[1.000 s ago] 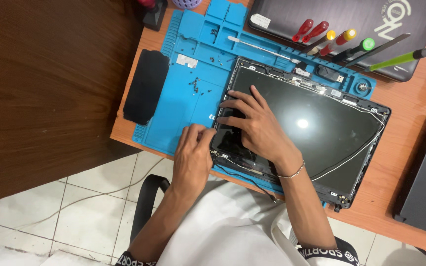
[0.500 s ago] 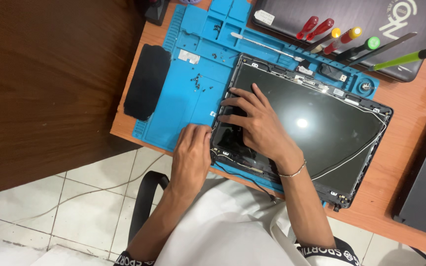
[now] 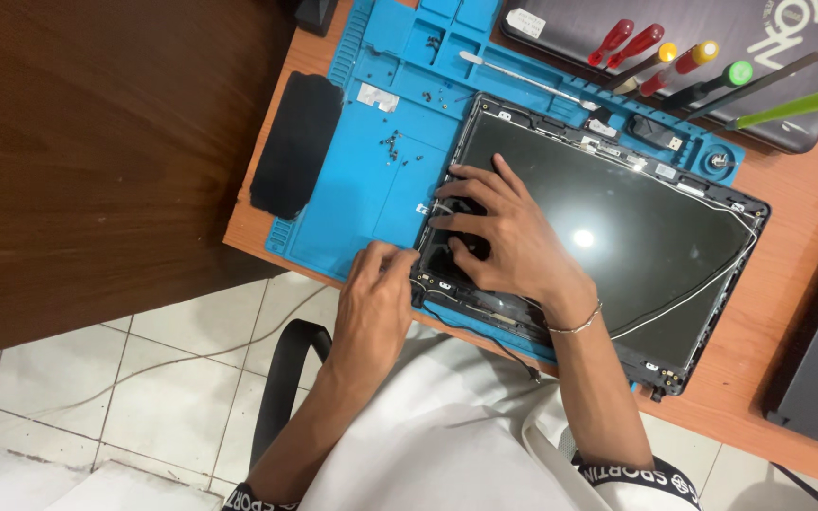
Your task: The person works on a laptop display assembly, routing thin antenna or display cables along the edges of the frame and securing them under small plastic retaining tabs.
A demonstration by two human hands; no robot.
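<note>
Laptop screen panel (image 3: pixel 608 227), right hand (image 3: pixel 504 241) flat, open, left hand (image 3: pixel 376 298) pinching its corner

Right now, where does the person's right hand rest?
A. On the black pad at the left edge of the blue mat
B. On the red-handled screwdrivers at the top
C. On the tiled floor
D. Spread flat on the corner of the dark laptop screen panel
D: the right hand lies with fingers spread on the near-left corner of the laptop screen panel, while the left hand sits at the panel's edge on the blue mat.
</note>
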